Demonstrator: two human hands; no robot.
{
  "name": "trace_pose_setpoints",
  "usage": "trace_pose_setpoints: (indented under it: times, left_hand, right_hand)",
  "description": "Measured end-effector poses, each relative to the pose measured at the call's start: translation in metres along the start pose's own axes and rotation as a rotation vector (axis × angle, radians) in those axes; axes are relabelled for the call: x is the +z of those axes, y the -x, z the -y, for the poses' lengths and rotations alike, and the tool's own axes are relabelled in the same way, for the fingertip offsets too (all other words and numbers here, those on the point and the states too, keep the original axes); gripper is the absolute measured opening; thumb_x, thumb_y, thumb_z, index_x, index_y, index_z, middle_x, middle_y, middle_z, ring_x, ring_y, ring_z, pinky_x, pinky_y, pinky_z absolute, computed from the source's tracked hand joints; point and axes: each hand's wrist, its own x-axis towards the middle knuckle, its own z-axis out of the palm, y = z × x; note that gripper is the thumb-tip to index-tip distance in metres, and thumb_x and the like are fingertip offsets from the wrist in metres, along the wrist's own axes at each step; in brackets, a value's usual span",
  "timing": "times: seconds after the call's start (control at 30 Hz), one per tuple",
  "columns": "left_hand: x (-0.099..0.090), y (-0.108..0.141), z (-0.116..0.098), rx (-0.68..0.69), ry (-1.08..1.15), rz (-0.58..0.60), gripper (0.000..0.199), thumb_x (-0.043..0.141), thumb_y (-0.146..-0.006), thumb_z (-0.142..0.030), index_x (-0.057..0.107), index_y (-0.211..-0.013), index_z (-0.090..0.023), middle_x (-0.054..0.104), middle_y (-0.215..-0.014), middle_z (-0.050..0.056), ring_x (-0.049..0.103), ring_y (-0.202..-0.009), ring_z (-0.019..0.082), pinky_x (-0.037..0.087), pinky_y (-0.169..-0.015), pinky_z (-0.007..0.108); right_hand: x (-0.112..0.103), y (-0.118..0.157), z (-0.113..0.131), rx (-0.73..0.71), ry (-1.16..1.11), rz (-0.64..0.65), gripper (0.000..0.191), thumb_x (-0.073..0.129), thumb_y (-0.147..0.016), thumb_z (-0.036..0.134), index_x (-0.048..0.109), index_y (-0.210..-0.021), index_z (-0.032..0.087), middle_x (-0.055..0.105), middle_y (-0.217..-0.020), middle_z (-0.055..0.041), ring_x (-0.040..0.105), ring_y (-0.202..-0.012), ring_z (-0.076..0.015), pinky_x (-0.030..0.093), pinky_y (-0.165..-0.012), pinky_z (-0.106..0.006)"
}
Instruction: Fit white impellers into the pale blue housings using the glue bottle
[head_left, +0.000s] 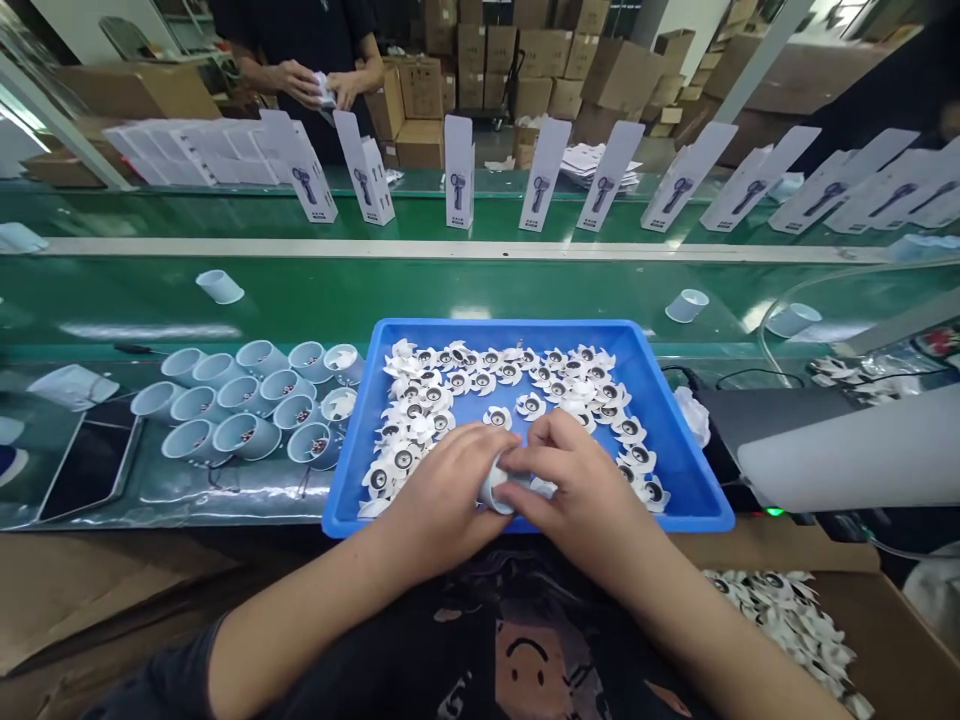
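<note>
My left hand (450,490) is wrapped round a pale blue cup (496,488) above the near edge of the blue tray (712,508). Beside it, my right hand (574,465) has its thumb and fingers closed at the cup's opening; whether they pinch a small part is hidden. Small white fan wheels (484,382) with dark centres lie in the tray, mostly along its sides and back. Several more pale blue cups (246,436) stand to the left of the tray, some with small reddish parts or wires inside.
White boxes (459,190) stand in a row beyond the green belt (337,295). Loose cups (220,287) lie on the belt. At right are a white cylinder (855,455) and a carton (892,640) of fan wheels. Across the line, a person's hands (319,85) hold something white.
</note>
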Motion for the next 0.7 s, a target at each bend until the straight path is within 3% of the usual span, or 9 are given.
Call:
trace_pose_setpoints:
  times: [0.13,0.23,0.33,0.4,0.5,0.57,0.63,0.7]
  left_hand:
    - [-0.001,0.001,0.000,-0.043,-0.010,-0.067,0.038,0.056,-0.084,-0.011,0.049,-0.121,-0.020,0.067,-0.113,0.010,0.064,-0.107,0.024,0.053,-0.096,0.043]
    - [-0.006,0.002,0.004,-0.090,0.021,-0.040,0.038,0.061,-0.087,-0.019,0.050,-0.123,-0.021,0.067,-0.115,0.010,0.064,-0.108,0.025,0.053,-0.096,0.042]
    - [-0.012,0.004,0.009,-0.179,0.016,0.009,0.043,0.070,-0.086,-0.028,0.051,-0.124,-0.024,0.068,-0.117,0.009,0.064,-0.109,0.026,0.054,-0.095,0.043]
    - [-0.015,0.005,0.011,-0.157,-0.011,0.031,0.049,0.072,-0.085,-0.032,0.049,-0.128,-0.024,0.066,-0.122,0.009,0.062,-0.114,0.027,0.051,-0.100,0.046]
    - [-0.024,-0.002,0.013,-0.052,-0.086,0.112,0.061,0.076,-0.082,-0.034,0.047,-0.134,-0.026,0.057,-0.137,0.011,0.052,-0.129,0.030,0.043,-0.109,0.052]
    - [-0.036,-0.016,0.020,-0.117,-0.169,0.172,0.065,0.083,-0.073,-0.038,0.055,-0.131,-0.028,0.052,-0.138,0.011,0.049,-0.130,0.033,0.043,-0.108,0.055]
    - [-0.050,-0.043,0.035,-0.282,-0.233,0.246,0.064,0.086,-0.067,-0.043,0.063,-0.124,-0.028,0.056,-0.126,0.010,0.054,-0.120,0.034,0.047,-0.102,0.056]
    - [-0.058,-0.079,0.058,-0.439,-0.267,0.306,0.059,0.082,-0.071,-0.044,0.064,-0.124,-0.027,0.060,-0.114,0.007,0.059,-0.109,0.031,0.050,-0.098,0.051]
  right_hand:
    - [0.003,-0.008,-0.004,0.009,-0.023,0.020,0.016,0.074,-0.078,0.008,0.074,-0.087,0.021,0.055,-0.094,-0.0052,0.058,-0.083,-0.0177,0.054,-0.073,-0.033]
    - [-0.010,-0.003,-0.008,0.008,-0.076,0.091,0.013,0.071,-0.087,0.020,0.077,-0.097,0.026,0.056,-0.129,-0.0100,0.059,-0.111,-0.0263,0.053,-0.093,-0.047]
    - [-0.023,0.009,-0.009,-0.018,-0.255,0.193,0.018,0.060,-0.097,0.039,0.077,-0.096,0.032,0.052,-0.142,-0.0038,0.052,-0.129,-0.0267,0.048,-0.105,-0.050]
    - [-0.024,0.016,-0.010,-0.048,-0.258,0.188,0.024,0.060,-0.096,0.044,0.072,-0.115,0.034,0.046,-0.148,-0.0040,0.047,-0.135,-0.0272,0.045,-0.109,-0.051]
    - [-0.019,0.025,-0.016,-0.052,-0.071,0.165,0.056,0.069,-0.089,0.043,0.052,-0.142,0.035,0.030,-0.158,-0.0086,0.037,-0.141,-0.0351,0.044,-0.106,-0.061]
    - [-0.019,0.032,-0.025,-0.032,-0.011,0.096,0.051,0.065,-0.092,0.041,0.051,-0.141,0.039,0.027,-0.160,-0.0073,0.041,-0.139,-0.0343,0.051,-0.100,-0.058]
    - [-0.025,0.042,-0.036,-0.009,0.004,-0.072,0.038,0.056,-0.097,0.040,0.054,-0.135,0.040,0.033,-0.157,-0.0054,0.051,-0.132,-0.0273,0.058,-0.095,-0.045]
    - [-0.032,0.052,-0.045,0.023,0.027,-0.249,0.029,0.053,-0.099,0.039,0.058,-0.127,0.038,0.046,-0.147,-0.0043,0.059,-0.123,-0.0194,0.059,-0.092,-0.030]
